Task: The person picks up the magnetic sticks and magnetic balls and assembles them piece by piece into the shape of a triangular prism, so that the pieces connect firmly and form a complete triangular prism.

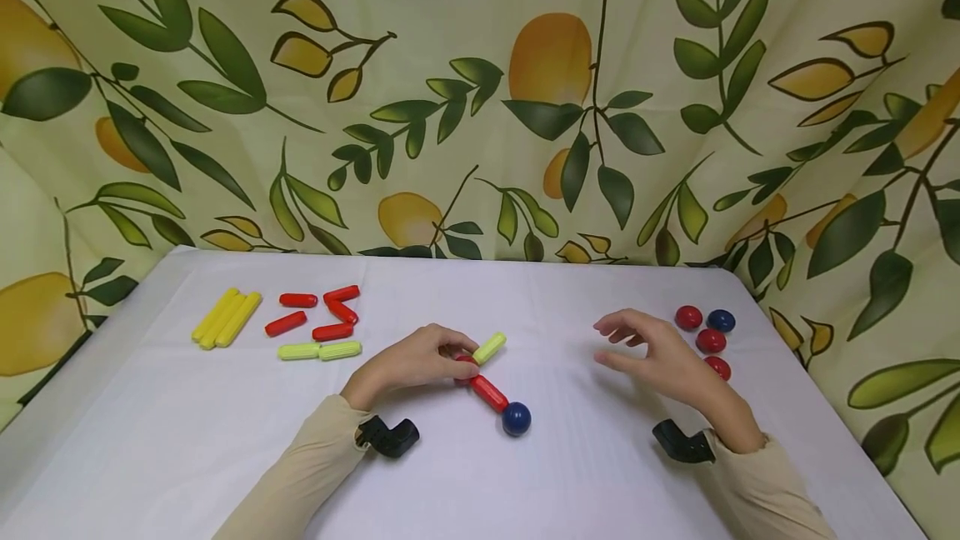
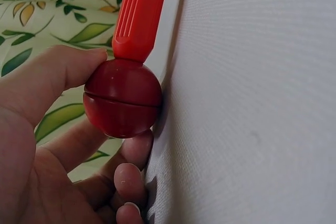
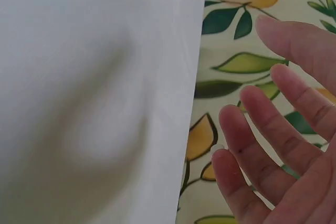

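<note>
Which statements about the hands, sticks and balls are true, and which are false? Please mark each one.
1. The left hand holds a red ball. True.
2. The right hand grips a stick. False: the right hand holds nothing.
3. A blue ball is at one end of a red stick. True.
4. In the head view, the three yellow sticks lie right of the loose red sticks. False: they lie to the left.

Head: glossy red ball [image 2: 123, 85] mostly hidden by left hand [image 1: 422, 361]; at 4 o'clock, second glossy red ball [image 1: 719, 367] partly behind right hand [image 1: 660, 352] | left wrist: ribbed red stick [image 2: 140, 17] cropped at 12 o'clock | right wrist: right hand cropped at 4 o'clock, shadow [image 3: 52, 129] blurred at 8
</note>
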Demonstrator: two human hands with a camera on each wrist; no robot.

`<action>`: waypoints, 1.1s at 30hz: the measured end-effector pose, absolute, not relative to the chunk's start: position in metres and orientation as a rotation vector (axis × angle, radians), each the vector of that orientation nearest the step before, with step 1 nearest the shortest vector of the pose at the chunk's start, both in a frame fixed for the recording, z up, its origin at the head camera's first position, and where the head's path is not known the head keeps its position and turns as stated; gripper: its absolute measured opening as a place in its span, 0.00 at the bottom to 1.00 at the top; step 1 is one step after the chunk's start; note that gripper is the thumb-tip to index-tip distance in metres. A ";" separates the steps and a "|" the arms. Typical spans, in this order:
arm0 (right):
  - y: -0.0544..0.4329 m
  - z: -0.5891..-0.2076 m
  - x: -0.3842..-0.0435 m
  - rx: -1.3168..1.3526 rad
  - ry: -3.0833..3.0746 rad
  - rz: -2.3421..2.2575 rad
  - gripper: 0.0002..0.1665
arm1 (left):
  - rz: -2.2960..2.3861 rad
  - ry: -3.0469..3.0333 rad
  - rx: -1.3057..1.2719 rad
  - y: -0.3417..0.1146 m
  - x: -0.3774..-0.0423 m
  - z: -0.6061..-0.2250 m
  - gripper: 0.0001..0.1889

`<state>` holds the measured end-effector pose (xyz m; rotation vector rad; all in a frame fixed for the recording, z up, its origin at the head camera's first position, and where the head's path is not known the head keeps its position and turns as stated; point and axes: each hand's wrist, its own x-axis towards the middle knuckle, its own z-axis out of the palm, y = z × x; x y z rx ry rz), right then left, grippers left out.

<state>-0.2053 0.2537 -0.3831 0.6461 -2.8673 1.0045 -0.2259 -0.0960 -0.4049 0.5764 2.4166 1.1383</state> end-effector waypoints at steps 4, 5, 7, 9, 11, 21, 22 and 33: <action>0.267 -0.381 -0.199 0.577 -2.877 0.972 0.23 | 1.135 2.422 0.570 -0.097 -0.225 -0.405 0.18; 0.269 -0.381 -0.198 0.567 -2.876 0.969 0.23 | 1.133 2.424 0.568 -0.097 -0.225 -0.405 0.18; 0.274 -0.381 -0.195 0.560 -2.872 0.959 0.23 | 1.132 2.425 0.563 -0.097 -0.225 -0.405 0.18; 0.278 -0.382 -0.194 0.574 -2.857 0.960 0.23 | 1.129 2.429 0.565 -0.098 -0.226 -0.406 0.18; 0.282 -0.382 -0.193 0.595 -2.841 0.963 0.22 | 1.128 2.431 0.572 -0.097 -0.226 -0.406 0.19; 0.300 -0.381 -0.191 0.590 -2.896 0.925 0.21 | 1.127 2.435 0.542 -0.095 -0.225 -0.409 0.18; 0.302 -0.380 -0.191 0.595 -2.905 0.911 0.21 | 1.129 2.433 0.538 -0.095 -0.225 -0.408 0.18; 0.325 -0.375 -0.191 0.543 -2.972 0.852 0.22 | 1.138 2.423 0.555 -0.096 -0.226 -0.407 0.18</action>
